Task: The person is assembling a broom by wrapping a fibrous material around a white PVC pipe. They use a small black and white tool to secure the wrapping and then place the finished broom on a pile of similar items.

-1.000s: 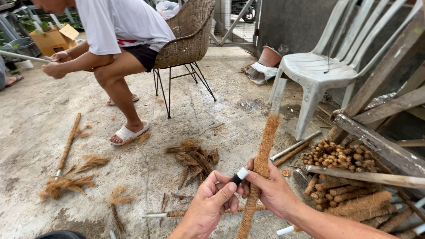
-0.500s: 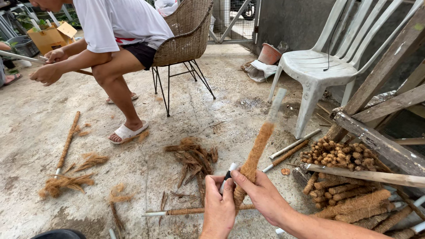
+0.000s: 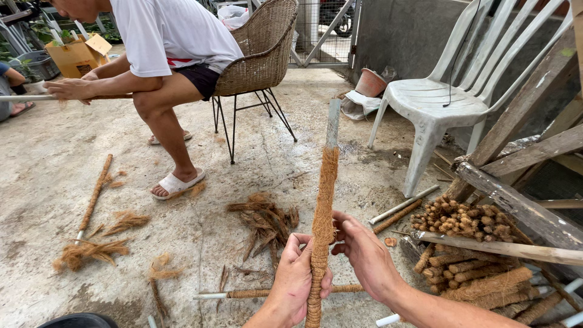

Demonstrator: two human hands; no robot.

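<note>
While the left hand [image 3: 296, 280] is clamped round the upright coir-wrapped pole [image 3: 322, 225], the right hand [image 3: 363, 255] pinches it just beside. Loose coir fibres [image 3: 265, 220] lie behind the pole, and a stack of finished poles [image 3: 480, 285] lies to its right.

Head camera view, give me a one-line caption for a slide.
Left hand and right hand grip an upright grey pipe wrapped in brown coir fibre above a concrete floor.

I see soft, even daylight with only faint shadows under the wicker chair [image 3: 258, 51]. Everything looks sharp, no glare; the wide lens bends the white plastic chair [image 3: 452, 91] near the edge.
</note>
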